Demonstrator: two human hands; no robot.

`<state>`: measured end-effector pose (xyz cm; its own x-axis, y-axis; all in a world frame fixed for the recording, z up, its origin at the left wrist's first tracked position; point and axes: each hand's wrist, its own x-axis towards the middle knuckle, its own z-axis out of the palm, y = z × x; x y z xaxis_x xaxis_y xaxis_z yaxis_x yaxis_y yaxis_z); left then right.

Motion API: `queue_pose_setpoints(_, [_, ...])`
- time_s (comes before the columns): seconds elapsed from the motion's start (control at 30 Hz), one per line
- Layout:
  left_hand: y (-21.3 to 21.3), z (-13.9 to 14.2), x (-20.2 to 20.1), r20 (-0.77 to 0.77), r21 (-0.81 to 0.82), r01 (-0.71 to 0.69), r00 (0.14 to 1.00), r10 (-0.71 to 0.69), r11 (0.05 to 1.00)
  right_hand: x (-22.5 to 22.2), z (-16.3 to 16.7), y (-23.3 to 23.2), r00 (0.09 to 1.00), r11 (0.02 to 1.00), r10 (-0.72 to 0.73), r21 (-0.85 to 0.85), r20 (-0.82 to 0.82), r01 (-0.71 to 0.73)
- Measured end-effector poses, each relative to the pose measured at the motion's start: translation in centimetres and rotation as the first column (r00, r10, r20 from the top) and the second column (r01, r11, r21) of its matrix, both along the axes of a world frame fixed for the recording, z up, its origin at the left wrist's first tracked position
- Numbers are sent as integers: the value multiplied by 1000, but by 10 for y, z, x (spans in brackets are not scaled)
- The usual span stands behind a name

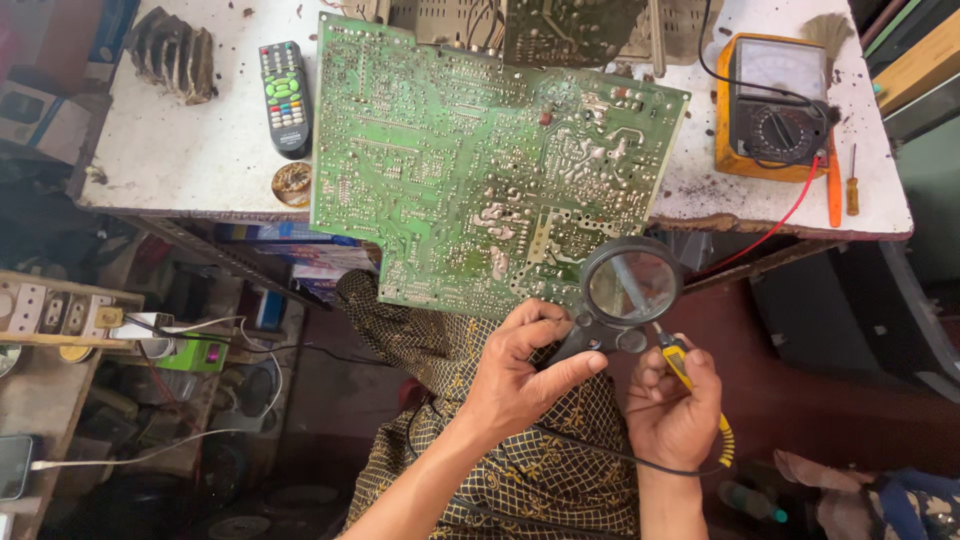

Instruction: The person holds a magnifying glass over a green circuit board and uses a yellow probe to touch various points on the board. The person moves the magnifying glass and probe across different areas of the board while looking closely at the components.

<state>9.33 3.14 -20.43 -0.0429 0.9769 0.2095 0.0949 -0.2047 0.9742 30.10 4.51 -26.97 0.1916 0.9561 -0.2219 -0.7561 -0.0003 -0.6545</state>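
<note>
Here the left hand (515, 375) grips the black round-lens magnifier (630, 287) by its handle, near the edge of the large green circuit board (480, 160) on the white table (180, 150). The right hand (675, 405) pinches a yellow-handled probe (678, 362). The board looks rigid, light and fragile; it is best held by its edges.

meter screen: pale grey window on the orange-and-black multimeter (775, 105) I can see at the table's far right

phone screen: dark, on a phone (14, 465) at my far left edge, white cable plugged in

boxes: colourful printed cartons (300, 255) shelved under the table's front edge, blue, white and red

green box: small bright green one (190, 352) lower left, too blurry for more
</note>
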Motion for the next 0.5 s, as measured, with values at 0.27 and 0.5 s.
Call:
queue_pose_setpoints(0.27, [1, 0, 0, 20, -38, 8, 1000, -7, 999, 1, -3, 1, 998, 999, -34, 30, 59, 32])
queue_pose_setpoints(0.5, [1, -1, 0, 19, -28, 4, 1000, -3, 1000, 2, -3, 0, 994, 997, -74, 28, 83, 72])
